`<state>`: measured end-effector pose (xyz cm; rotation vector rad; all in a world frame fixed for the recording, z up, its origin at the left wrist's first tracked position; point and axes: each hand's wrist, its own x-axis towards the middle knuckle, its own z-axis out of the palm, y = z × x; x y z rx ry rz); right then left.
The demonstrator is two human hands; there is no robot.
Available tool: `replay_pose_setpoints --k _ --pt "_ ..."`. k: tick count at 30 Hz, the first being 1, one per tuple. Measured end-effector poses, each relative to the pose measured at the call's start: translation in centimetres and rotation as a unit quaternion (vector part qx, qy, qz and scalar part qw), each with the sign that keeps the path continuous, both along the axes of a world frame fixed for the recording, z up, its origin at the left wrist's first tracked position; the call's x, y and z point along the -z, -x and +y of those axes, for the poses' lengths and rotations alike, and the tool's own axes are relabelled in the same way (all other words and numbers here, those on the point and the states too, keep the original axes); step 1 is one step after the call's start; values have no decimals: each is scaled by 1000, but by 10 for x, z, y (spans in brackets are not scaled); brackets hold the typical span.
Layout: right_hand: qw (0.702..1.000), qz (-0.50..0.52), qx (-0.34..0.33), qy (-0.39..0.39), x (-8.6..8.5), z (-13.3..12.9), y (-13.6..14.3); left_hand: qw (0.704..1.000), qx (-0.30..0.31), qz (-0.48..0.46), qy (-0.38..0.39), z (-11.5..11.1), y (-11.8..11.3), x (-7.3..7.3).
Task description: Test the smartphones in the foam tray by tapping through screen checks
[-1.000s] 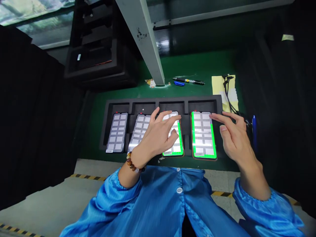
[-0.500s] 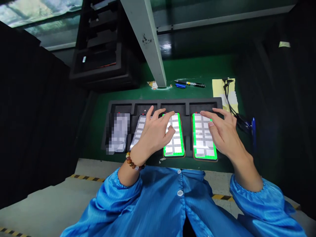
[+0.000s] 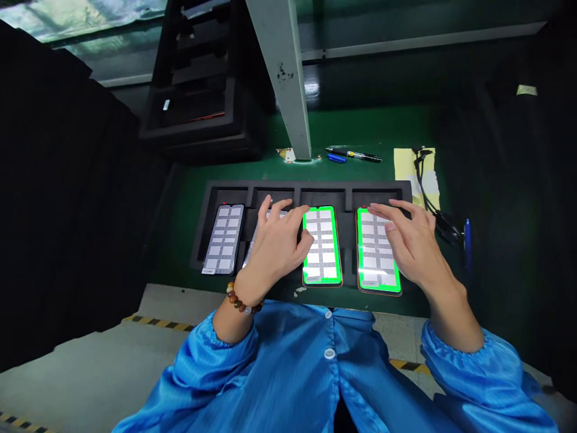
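Several lit phones lie on a black foam tray (image 3: pixel 274 185). My left hand (image 3: pixel 280 243), fingers spread and holding nothing, is over the second phone (image 3: pixel 252 245) from the left and hides much of it. Its index fingertip is by the top left corner of the green-bordered third phone (image 3: pixel 322 246). My right hand (image 3: pixel 408 240) is also spread and holds nothing, with fingertips at the top of the green-bordered rightmost phone (image 3: pixel 377 252). The leftmost phone (image 3: pixel 224 239) shows a grey and white grid, and no hand touches it.
Stacked black trays (image 3: pixel 193 129) stand at the back left. A grey post (image 3: pixel 288 84) meets the green table (image 3: pixel 360 129) behind the tray. Nearby lie a pen (image 3: pixel 358 155), a blue cap (image 3: pixel 336 159), yellow paper (image 3: pixel 402 163) and black cables (image 3: pixel 421 180).
The view has shifted slightly, moving the tray and phones rightward in the picture. My left hand has moved a little left relative to the third phone. My right hand keeps its place over the rightmost phone.
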<state>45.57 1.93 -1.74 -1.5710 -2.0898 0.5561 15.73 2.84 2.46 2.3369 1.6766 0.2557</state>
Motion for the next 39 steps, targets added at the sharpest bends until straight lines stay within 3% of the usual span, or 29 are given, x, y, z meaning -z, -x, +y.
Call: replay_pose_setpoints --k 4,13,21,31,39 --pt "999 16 27 7 2 -3 -8 999 33 -18 -6 4 -5 5" --pt "1000 17 7 -2 2 -12 -6 996 79 -42 -11 3 -7 7" --pt "999 27 8 19 1 -40 -8 994 107 -37 14 -25 0 0" --pt "998 56 0 6 0 -82 -12 990 122 -68 -12 -66 7 3" --pt "997 78 -12 -11 0 -111 -16 982 158 -104 -9 -85 17 8"
